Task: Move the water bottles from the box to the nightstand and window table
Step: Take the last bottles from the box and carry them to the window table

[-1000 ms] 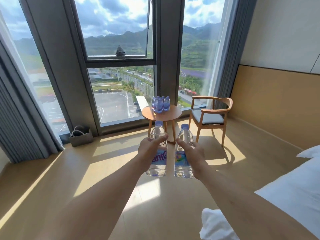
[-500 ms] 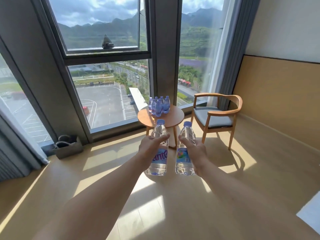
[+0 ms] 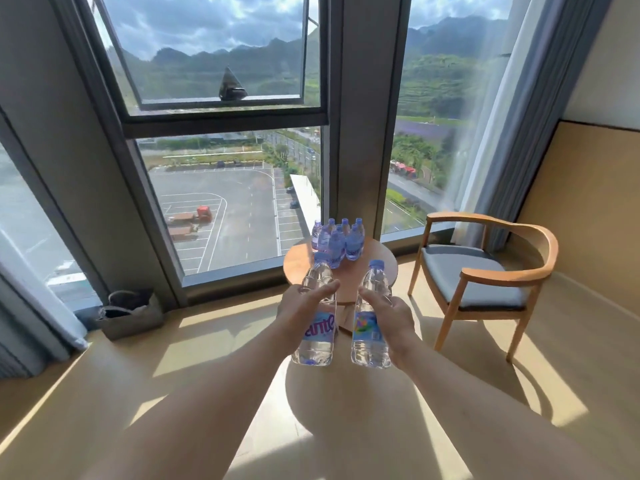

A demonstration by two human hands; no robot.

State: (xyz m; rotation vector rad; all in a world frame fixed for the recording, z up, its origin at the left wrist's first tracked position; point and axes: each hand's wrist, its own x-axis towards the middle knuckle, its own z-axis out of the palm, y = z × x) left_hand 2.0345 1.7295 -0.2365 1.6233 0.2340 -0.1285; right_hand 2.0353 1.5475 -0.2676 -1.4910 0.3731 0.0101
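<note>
My left hand [image 3: 304,304] grips a clear water bottle [image 3: 317,344] with a blue label, held upright at arm's length. Beside it my right hand [image 3: 386,315] grips a second water bottle [image 3: 369,341] with a blue cap. Both bottles hang in the air just in front of the round wooden window table [image 3: 298,268]. On that table stands a tight cluster of several blue-capped bottles [image 3: 337,239]. The box and the nightstand are out of view.
A wooden armchair [image 3: 485,275] with a grey seat stands to the right of the table. A grey basket [image 3: 130,311] sits on the floor by the window at the left. Curtains [image 3: 512,133] hang at both sides of the tall window.
I have moved closer to the window table; it and the chair look larger. The bed at the right has left the view. Both hands still hold their bottles.
</note>
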